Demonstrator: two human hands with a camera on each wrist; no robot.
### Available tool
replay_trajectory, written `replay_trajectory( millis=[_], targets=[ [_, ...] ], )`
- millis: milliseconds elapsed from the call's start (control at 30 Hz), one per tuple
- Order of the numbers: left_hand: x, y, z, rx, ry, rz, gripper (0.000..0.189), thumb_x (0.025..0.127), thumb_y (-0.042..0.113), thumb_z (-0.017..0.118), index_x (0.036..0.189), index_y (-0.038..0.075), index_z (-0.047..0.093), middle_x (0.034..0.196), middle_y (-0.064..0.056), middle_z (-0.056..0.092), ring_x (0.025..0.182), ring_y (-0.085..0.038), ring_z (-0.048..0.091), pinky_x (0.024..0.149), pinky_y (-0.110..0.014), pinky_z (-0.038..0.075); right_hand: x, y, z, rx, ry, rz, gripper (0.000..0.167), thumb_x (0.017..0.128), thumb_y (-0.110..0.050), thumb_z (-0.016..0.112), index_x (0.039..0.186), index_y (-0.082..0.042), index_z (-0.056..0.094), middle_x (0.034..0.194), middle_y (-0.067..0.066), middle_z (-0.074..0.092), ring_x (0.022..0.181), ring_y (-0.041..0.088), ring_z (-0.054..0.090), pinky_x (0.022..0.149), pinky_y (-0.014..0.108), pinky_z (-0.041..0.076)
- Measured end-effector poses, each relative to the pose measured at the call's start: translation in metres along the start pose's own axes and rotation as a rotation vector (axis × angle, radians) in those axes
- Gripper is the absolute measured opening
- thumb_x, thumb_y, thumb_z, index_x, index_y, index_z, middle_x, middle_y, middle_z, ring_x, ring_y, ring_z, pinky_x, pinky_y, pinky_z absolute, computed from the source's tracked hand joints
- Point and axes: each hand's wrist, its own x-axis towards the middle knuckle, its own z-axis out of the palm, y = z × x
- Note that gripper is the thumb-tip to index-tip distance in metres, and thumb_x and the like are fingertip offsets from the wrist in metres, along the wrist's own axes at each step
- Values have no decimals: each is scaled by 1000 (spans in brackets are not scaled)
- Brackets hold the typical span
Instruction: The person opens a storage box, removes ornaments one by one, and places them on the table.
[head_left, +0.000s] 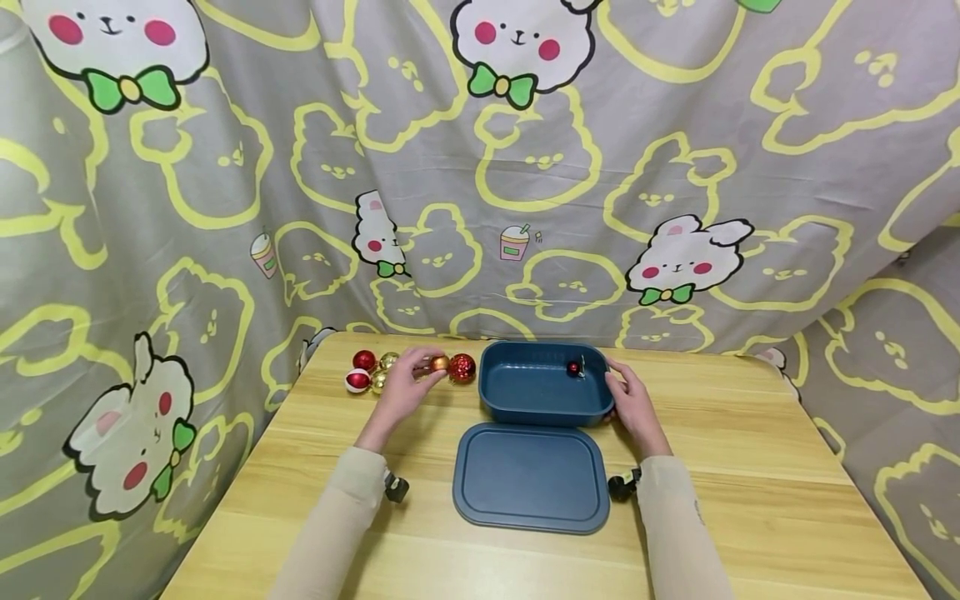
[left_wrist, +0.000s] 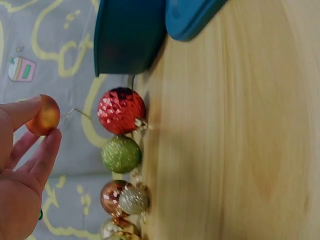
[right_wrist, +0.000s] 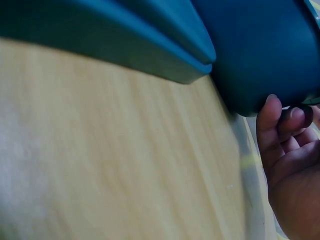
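Observation:
My left hand [head_left: 405,387] pinches an orange-gold ball ornament [left_wrist: 46,117] between thumb and fingertips; its thin string loop sticks out. Just right of that hand is a red faceted ball ornament [head_left: 462,368]. A green glitter ball [left_wrist: 121,154], a brown ball [left_wrist: 112,194] and a silver glitter ball [left_wrist: 134,201] line up beside it. My right hand [head_left: 633,404] grips the right end of the blue box [head_left: 525,417], thumb against its outer wall. A small dark round thing [right_wrist: 306,114] shows by the right fingers; I cannot tell whether it is held. Inside the box lies a small red ball [head_left: 573,367].
The flat blue lid [head_left: 531,475] lies on the wooden table [head_left: 750,467] in front of the box. Farther left sit a red ball [head_left: 364,359], a red-and-white ball [head_left: 357,381] and gold balls [head_left: 388,361]. A patterned curtain [head_left: 525,183] hangs close behind the table.

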Motion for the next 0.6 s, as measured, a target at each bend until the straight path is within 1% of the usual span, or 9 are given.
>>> replay_trajectory(
  millis=[100,233,433,600],
  targets=[
    [-1,-5,-2,46,5,-10,36,90,3,79,125,1,71,119,-18,67,104,-36,70,95,-44,60,0,0,0,1,1,3,54,111,-41,47,159,-18,42,102,33,69,51,17,58,54,34,58],
    [-2,-10,-4,123,2,-25,36,89,4,80,125,3,71,114,-15,70,98,-31,70,91,-45,60,1,0,-1,-1,0,6,55,110,-42,47,160,-18,41,105,35,68,51,17,58,54,34,58],
    [-4,-18,-6,184,-26,-52,34,91,9,79,123,3,72,114,-15,72,102,-34,69,94,-52,57,1,0,-1,8,-1,13,54,110,-41,47,160,-19,41,106,36,68,51,17,58,54,34,58],
    [-5,-24,-6,260,-61,-68,34,91,12,80,123,7,72,113,-12,73,104,-34,69,94,-51,57,1,-1,0,0,8,15,53,111,-41,46,159,-19,42,101,33,69,51,17,58,53,34,57]
  ],
)
